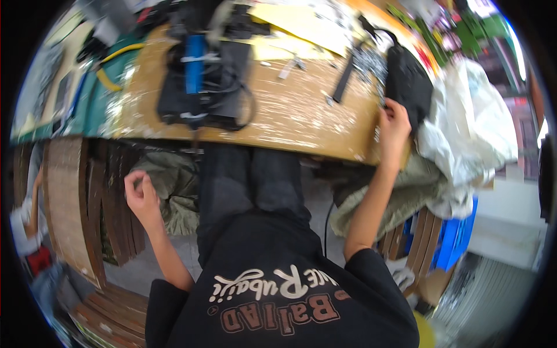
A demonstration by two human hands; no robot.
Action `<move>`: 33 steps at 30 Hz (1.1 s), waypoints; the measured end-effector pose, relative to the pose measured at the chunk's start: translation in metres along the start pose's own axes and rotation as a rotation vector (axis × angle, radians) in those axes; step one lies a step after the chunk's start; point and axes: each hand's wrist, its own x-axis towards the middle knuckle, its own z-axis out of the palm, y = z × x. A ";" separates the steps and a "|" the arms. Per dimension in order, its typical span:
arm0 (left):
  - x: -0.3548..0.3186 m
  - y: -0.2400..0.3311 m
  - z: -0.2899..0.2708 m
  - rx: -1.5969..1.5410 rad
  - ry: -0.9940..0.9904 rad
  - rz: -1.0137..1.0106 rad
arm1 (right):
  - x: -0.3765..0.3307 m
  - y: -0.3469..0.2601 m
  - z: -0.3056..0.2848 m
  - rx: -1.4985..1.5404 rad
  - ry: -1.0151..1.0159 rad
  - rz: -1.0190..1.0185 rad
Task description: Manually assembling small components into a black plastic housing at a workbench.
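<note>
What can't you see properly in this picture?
- Head view: the right hand's fingertips lie at the black bag on the table's edge; whether they pinch anything is unclear.
- The left hand is curled below the table; anything inside its grip is hidden.
- The dark bundle with a blue part is too blurred to identify.

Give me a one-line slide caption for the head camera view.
Seen from above: right hand on the edge of a worn wooden table beside a black bag, left hand loosely curled below it.
</note>
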 end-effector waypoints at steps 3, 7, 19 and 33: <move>0.030 0.039 0.000 -0.033 0.092 0.179 | 0.008 0.011 0.005 -0.352 -0.226 -0.084; 0.074 0.082 0.020 0.053 -0.026 0.289 | 0.009 -0.001 0.002 -0.322 -0.273 -0.202; 0.228 0.118 0.151 0.996 -0.180 0.571 | -0.041 -0.053 -0.014 -0.017 -0.419 0.342; 0.250 0.107 0.124 0.597 0.004 0.769 | -0.060 -0.034 -0.007 0.222 -0.290 0.308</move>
